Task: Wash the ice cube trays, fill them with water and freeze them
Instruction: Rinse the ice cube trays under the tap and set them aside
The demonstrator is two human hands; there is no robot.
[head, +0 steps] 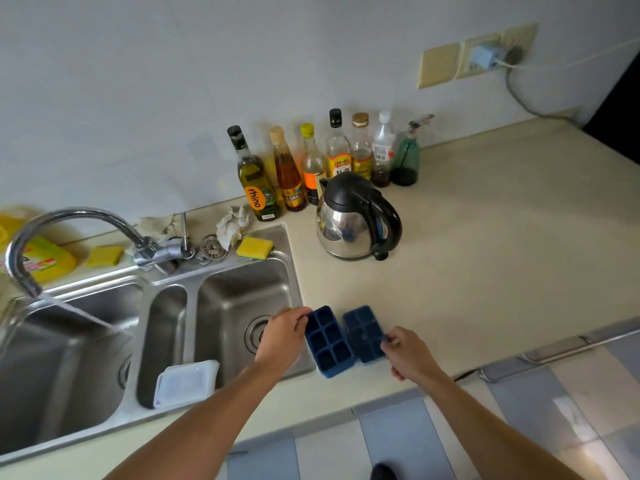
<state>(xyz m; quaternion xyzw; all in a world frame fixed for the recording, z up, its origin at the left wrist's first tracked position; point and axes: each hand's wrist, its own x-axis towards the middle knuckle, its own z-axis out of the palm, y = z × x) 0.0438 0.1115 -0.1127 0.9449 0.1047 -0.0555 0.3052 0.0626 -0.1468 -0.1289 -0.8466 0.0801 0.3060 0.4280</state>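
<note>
While both trays sit on the countertop (485, 254) just right of the sink (293, 271), they lie side by side with long axes running away from the person. The left ice cube tray (329, 342) has its cells up and overlaps the sink's right rim. The right ice cube tray (365, 334) touches it on the side away from the sink.

The left hand (284, 337) reaches across the right basin, fingers curled over the left tray's sink-side edge. The right hand (408, 353) pinches the right tray's outer edge.

The faucet (72, 216) discharges a water stream (83, 315) into the sink's far-left basin. Washing probably requires carrying the trays leftward across the sink. The left hand is nearer the stream.
</note>
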